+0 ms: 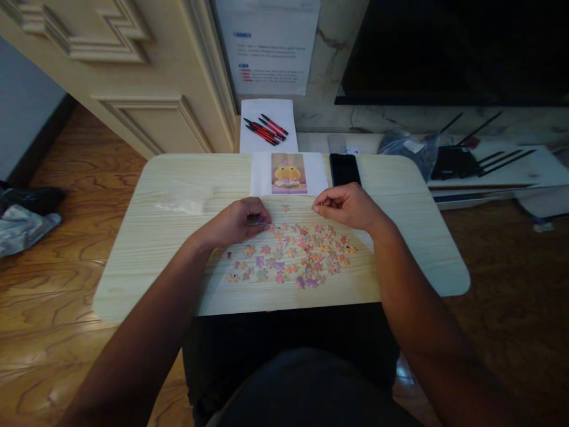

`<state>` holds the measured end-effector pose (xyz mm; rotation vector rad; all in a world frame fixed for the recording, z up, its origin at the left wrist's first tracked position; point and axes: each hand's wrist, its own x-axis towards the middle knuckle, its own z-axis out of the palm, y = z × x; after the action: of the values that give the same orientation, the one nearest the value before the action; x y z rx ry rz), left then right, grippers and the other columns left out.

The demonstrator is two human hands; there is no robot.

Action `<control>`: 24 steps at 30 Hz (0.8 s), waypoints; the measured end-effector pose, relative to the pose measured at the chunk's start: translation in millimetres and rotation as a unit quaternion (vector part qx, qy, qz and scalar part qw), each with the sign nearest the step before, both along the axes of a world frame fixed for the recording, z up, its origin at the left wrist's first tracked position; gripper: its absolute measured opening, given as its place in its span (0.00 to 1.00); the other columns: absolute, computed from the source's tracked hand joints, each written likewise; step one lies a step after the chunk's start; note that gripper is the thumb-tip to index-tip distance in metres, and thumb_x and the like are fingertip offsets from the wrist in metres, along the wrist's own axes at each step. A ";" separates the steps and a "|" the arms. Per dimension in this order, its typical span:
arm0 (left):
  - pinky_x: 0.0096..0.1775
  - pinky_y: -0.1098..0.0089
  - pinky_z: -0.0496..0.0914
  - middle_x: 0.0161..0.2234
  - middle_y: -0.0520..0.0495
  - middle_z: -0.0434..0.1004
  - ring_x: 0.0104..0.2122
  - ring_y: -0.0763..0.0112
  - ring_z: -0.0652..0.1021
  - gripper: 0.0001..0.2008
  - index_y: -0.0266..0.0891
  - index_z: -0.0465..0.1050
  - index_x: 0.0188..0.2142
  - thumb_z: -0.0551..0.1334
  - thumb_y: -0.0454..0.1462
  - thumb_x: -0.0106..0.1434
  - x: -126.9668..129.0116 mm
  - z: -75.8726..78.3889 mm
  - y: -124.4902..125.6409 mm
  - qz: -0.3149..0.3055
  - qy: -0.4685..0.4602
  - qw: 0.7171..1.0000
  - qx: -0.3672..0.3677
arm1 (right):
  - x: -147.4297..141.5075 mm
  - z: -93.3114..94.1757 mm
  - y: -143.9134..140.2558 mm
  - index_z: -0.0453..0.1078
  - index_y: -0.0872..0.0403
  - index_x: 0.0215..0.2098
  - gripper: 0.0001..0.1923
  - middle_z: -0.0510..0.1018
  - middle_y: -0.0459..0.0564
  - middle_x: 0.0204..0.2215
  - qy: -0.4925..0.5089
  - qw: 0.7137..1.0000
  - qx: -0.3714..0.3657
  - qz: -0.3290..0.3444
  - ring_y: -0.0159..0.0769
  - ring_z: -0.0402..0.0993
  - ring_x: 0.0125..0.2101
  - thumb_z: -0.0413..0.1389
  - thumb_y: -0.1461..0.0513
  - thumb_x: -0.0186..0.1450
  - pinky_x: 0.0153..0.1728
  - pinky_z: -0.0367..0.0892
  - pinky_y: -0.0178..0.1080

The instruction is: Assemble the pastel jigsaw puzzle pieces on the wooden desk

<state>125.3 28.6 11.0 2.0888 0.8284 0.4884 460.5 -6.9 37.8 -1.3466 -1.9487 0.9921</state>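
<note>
The left hand (237,222) rests on the table (155,249), fingers curled shut on a small thin tool (258,223) whose kind I cannot tell, at the 10 o'clock edge of the puzzle pieces (293,255). The right hand (344,206) sits at their 1 o'clock, fingers pinched together; whether it holds a piece I cannot tell. 1 stray piece (285,208) lies between the hands. The picture (288,173) lies at 12 o'clock, a phone (345,169) just beside it, pens (265,128) beyond
</note>
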 end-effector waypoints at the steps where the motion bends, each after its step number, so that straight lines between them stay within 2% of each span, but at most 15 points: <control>1: 0.40 0.66 0.77 0.39 0.44 0.84 0.35 0.68 0.81 0.09 0.38 0.83 0.41 0.69 0.41 0.69 -0.3 0.1 0.1 -0.002 0.000 1.000 -0.003 | 3.3 3.2 -1.4 0.83 0.52 0.35 0.14 0.79 0.45 0.24 -0.008 1.000 -0.021 0.013 0.32 0.70 0.24 0.67 0.50 0.66 0.27 0.62 0.37; 6: 0.42 0.66 0.77 0.39 0.45 0.84 0.38 0.66 0.81 0.08 0.39 0.83 0.40 0.70 0.42 0.68 -2.8 3.9 1.7 -0.022 0.006 1.000 0.004 | 23.1 15.8 -12.3 0.83 0.52 0.36 0.12 0.79 0.43 0.24 -0.034 0.990 -0.134 0.041 0.30 0.70 0.21 0.67 0.52 0.66 0.24 0.63 0.35; 11: 0.44 0.66 0.77 0.38 0.45 0.84 0.39 0.66 0.82 0.07 0.40 0.84 0.39 0.71 0.42 0.67 -3.7 6.6 2.8 -0.035 0.000 0.999 0.019 | 44.3 16.5 -27.5 0.82 0.52 0.36 0.14 0.80 0.44 0.23 -0.051 0.980 -0.194 0.011 0.32 0.72 0.22 0.70 0.51 0.64 0.24 0.64 0.36; 16: 0.46 0.65 0.76 0.38 0.46 0.85 0.40 0.65 0.82 0.06 0.41 0.85 0.39 0.71 0.40 0.66 -3.6 6.3 3.2 -0.042 -0.006 0.999 0.022 | 57.6 13.0 -56.7 0.84 0.53 0.38 0.16 0.84 0.49 0.29 -0.075 0.984 -0.163 -0.023 0.37 0.77 0.30 0.71 0.49 0.63 0.33 0.71 0.40; 19: 0.45 0.65 0.76 0.38 0.46 0.85 0.40 0.65 0.82 0.06 0.41 0.85 0.39 0.71 0.41 0.66 -4.0 6.8 3.3 -0.043 -0.006 0.999 0.020 | 61.1 10.5 -79.5 0.83 0.52 0.41 0.17 0.82 0.48 0.28 -0.074 0.982 -0.168 -0.052 0.38 0.76 0.29 0.71 0.49 0.64 0.32 0.72 0.41; 24: 0.47 0.65 0.77 0.38 0.45 0.85 0.41 0.65 0.82 0.08 0.41 0.85 0.39 0.71 0.43 0.67 -4.6 7.9 3.5 -0.043 -0.001 0.999 0.012 | 60.3 7.9 -105.9 0.84 0.49 0.43 0.12 0.82 0.49 0.34 -0.111 0.987 -0.090 -0.074 0.40 0.77 0.33 0.71 0.54 0.64 0.37 0.74 0.43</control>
<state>120.8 32.1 18.9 2.1352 0.7301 0.4561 520.8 -112.8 45.8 -1.7430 -1.9178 1.0017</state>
